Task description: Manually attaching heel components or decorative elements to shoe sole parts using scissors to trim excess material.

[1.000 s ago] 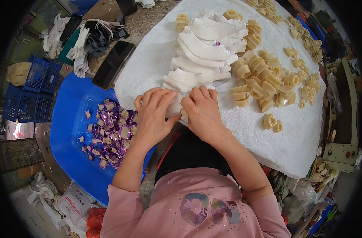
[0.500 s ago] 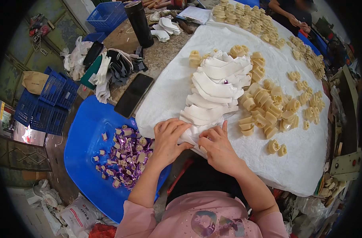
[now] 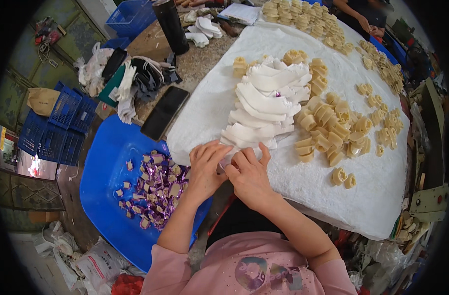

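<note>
Between the fingertips, at the near edge of the table, a small pale bit (image 3: 225, 162) shows; the rest of it is hidden by the fingers. Just beyond it lie white strips (image 3: 263, 102), smooth, soft-looking and gently curved, with crimped ends, overlapped too thickly to count; one shiny purple speck (image 3: 277, 94) peeps out among them. The left hand (image 3: 204, 162) arches palm down, fingers bent, thumb reaching right; the right hand (image 3: 250, 171) curls in against it, index finger raised toward the strips. Both are nearly closed at the tips, but I cannot tell what each one grips. To the right, on white, finely textured cloth (image 3: 352, 209), sits a heap of glossy beige rings (image 3: 332, 123), uncounted, with two more rings (image 3: 343, 178) set apart on its near side. To the left, one smooth blue tub (image 3: 99, 164) holds many purple-and-beige pieces (image 3: 153, 189); beyond it lies one flat black phone (image 3: 165, 113)
</note>
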Demonstrator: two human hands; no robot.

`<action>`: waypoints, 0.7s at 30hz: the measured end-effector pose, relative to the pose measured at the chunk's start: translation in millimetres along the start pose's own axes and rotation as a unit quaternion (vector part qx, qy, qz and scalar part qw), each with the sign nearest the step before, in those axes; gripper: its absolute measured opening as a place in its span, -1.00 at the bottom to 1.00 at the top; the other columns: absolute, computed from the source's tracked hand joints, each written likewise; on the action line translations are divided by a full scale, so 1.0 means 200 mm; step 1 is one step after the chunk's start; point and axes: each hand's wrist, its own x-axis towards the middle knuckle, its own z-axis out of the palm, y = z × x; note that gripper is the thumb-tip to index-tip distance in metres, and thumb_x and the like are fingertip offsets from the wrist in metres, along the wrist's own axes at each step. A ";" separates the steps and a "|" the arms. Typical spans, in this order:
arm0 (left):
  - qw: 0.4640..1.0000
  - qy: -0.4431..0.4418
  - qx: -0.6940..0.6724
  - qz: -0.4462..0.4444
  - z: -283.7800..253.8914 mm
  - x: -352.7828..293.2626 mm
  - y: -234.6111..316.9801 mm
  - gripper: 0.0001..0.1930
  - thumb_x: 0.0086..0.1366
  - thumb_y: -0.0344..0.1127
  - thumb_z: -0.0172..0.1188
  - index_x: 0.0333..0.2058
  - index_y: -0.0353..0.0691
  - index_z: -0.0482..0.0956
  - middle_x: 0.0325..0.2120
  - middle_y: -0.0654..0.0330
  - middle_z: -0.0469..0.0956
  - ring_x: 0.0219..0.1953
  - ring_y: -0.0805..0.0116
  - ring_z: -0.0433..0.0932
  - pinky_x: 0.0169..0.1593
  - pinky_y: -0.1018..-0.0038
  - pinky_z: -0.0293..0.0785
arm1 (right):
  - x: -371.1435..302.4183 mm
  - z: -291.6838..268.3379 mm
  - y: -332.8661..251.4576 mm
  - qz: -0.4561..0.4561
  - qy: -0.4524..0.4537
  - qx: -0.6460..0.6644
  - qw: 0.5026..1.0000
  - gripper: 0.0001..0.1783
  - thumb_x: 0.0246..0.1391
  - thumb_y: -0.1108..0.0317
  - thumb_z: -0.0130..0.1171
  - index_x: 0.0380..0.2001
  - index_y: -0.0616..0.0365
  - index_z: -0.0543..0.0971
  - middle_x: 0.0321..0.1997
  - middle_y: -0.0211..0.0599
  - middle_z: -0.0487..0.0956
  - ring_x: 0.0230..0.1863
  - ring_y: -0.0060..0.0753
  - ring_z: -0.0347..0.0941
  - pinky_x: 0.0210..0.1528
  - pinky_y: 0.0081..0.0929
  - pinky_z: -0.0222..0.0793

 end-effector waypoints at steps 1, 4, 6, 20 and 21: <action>1.000 -0.004 -0.004 -0.005 -0.01 0.00 0.00 -0.32 -0.33 -0.43 0.45 -0.07 -0.12 0.52 -0.06 0.20 0.47 0.11 0.18 0.33 0.17 0.28 0.10 | -0.01 0.00 0.01 0.003 -0.007 0.002 1.000 -0.98 -0.21 0.45 0.12 -0.59 0.08 0.49 -0.38 -0.38 0.37 -0.10 -0.26 0.30 0.22 0.24 -0.21; 0.999 -0.019 -0.030 -0.027 -0.04 0.00 0.01 -0.32 -0.33 -0.40 0.45 -0.06 -0.11 0.52 -0.05 0.21 0.48 0.14 0.20 0.31 0.19 0.28 0.09 | -0.04 0.03 0.08 -0.052 0.020 0.093 0.994 -0.82 -0.33 0.54 0.15 -0.53 0.06 0.47 -0.35 -0.39 0.39 -0.11 -0.25 0.29 0.10 0.03 -0.05; 0.999 -0.033 -0.038 -0.022 -0.05 0.00 0.00 -0.35 -0.33 -0.40 0.45 -0.09 -0.10 0.55 -0.05 0.22 0.48 0.15 0.20 0.30 0.19 0.28 0.09 | -0.05 0.01 0.09 -0.042 0.026 0.132 0.990 -0.80 -0.33 0.55 0.15 -0.51 0.06 0.47 -0.32 -0.39 0.41 -0.10 -0.25 0.28 0.08 -0.02 -0.03; 0.978 -0.086 -0.181 -0.050 -0.10 -0.03 -0.09 -0.90 0.11 -0.36 0.17 -0.43 -0.24 0.57 -0.03 0.16 0.53 0.20 0.10 0.30 0.25 0.24 0.10 | -0.06 -0.02 0.10 -0.005 -0.008 0.150 0.989 -0.64 -0.32 0.61 0.14 -0.35 0.00 0.52 -0.28 -0.45 0.42 -0.09 -0.28 0.27 0.05 -0.14 -0.03; 0.978 -0.086 -0.182 -0.050 -0.10 -0.02 -0.09 -0.90 0.11 -0.36 0.17 -0.43 -0.24 0.57 -0.03 0.16 0.53 0.20 0.10 0.30 0.25 0.24 0.10 | -0.07 -0.03 0.10 -0.028 -0.008 0.151 0.988 -0.66 -0.29 0.60 0.14 -0.35 -0.01 0.52 -0.28 -0.47 0.43 -0.08 -0.29 0.27 0.06 -0.12 -0.05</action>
